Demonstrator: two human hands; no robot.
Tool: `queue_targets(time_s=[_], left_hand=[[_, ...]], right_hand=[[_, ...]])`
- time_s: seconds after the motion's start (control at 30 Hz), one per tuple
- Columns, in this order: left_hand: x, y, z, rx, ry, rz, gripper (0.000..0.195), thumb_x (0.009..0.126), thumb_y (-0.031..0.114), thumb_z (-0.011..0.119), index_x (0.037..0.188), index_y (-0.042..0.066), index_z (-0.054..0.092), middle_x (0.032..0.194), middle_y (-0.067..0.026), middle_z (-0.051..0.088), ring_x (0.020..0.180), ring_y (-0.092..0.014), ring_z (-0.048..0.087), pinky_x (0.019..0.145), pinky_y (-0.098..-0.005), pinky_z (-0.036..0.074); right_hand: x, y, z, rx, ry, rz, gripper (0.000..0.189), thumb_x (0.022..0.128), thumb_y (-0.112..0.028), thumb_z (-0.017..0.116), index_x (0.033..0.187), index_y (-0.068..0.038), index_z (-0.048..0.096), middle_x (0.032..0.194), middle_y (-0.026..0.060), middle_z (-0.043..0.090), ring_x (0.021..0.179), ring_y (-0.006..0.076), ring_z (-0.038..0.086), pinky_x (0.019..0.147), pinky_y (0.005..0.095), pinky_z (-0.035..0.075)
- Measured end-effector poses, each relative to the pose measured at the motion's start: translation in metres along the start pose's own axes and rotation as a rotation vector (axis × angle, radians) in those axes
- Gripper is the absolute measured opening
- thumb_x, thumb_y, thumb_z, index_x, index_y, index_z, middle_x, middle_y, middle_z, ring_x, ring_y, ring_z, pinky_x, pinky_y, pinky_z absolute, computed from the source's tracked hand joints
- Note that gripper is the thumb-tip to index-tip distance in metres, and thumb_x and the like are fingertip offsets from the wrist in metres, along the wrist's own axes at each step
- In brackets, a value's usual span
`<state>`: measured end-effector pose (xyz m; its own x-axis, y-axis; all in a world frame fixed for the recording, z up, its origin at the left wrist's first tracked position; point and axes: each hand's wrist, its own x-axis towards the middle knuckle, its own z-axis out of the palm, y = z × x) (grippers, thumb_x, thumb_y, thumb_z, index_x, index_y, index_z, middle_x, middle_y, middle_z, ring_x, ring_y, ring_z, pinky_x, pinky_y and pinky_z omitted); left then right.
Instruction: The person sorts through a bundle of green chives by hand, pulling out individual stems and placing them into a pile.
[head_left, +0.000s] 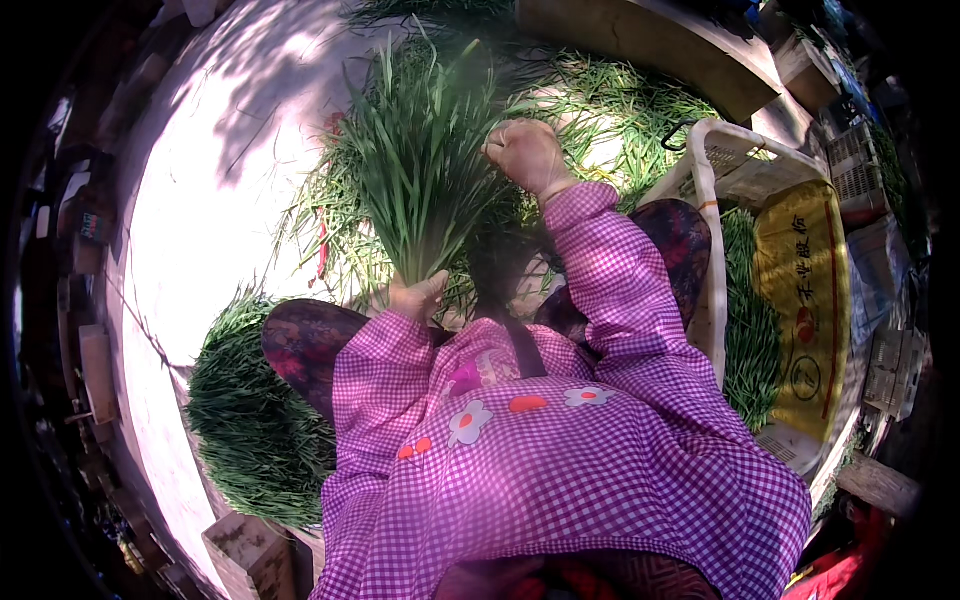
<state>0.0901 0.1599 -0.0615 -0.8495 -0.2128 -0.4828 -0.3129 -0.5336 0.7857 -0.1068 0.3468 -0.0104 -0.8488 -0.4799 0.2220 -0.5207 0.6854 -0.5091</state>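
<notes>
My left hand (420, 296) grips the lower end of a bunch of garlic chives (420, 165), whose leaves fan out upward and away from me. At the right edge of the bunch is my right hand (529, 154), its fingers curled. Whether a leaf is pinched between those fingertips cannot be made out. Loose chive leaves (622, 105) lie scattered on the pale ground beyond and under the bunch. A dense pile of chives (255, 420) rests beside my left leg.
To my right stands a white plastic crate (709, 225) holding chives (746, 322) and a yellow woven sack (806, 300) that bears writing. A long wooden board (652, 52) lies at the far right. Red strips (322, 247) are among the scattered leaves. A wooden block (251, 551) sits lower left.
</notes>
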Motion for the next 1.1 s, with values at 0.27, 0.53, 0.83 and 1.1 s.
queue_targets(time_s=[0.27,0.53,0.83,1.1], left_hand=[[0.002,-0.007,0.008,-0.095,0.032,0.018,0.044,0.073,-0.015,0.063,0.11,0.002,0.047,0.08,-0.0101,0.061,0.064,-0.019,0.06,0.049,-0.0259,0.045],[0.016,-0.016,-0.014,0.09,-0.014,-0.108,0.046,0.075,-0.01,0.063,0.116,0.0,0.044,0.102,-0.012,0.058,0.087,-0.021,0.059,0.073,-0.0303,0.05],[0.005,-0.006,-0.003,0.01,-0.062,-0.1,0.042,0.078,-0.009,0.061,0.115,-0.001,0.045,0.103,-0.0136,0.058,0.088,-0.023,0.06,0.075,-0.0317,0.051],[0.018,-0.014,-0.011,0.125,-0.175,-0.06,0.042,0.078,-0.009,0.061,0.116,0.0,0.046,0.103,-0.0128,0.06,0.086,-0.021,0.061,0.073,-0.0325,0.053]], right_hand=[[0.013,0.068,-0.033,-0.111,0.468,0.095,0.037,0.085,-0.031,0.057,0.115,-0.01,0.059,0.123,0.0117,0.054,0.103,0.0287,0.057,0.089,0.0371,0.046],[0.035,0.024,-0.079,-0.562,0.268,-0.215,0.041,0.083,-0.042,0.056,0.116,-0.018,0.059,0.128,0.0054,0.051,0.114,0.0203,0.05,0.099,0.0385,0.034],[0.039,0.054,-0.096,0.156,-0.091,-0.011,0.031,0.084,-0.037,0.058,0.092,-0.009,0.069,0.083,0.0079,0.067,0.08,0.0219,0.063,0.076,0.0317,0.048],[0.054,0.102,-0.103,-0.368,0.305,-0.096,0.031,0.083,-0.025,0.06,0.11,-0.01,0.062,0.109,0.008,0.063,0.096,0.0241,0.061,0.086,0.0331,0.046]])
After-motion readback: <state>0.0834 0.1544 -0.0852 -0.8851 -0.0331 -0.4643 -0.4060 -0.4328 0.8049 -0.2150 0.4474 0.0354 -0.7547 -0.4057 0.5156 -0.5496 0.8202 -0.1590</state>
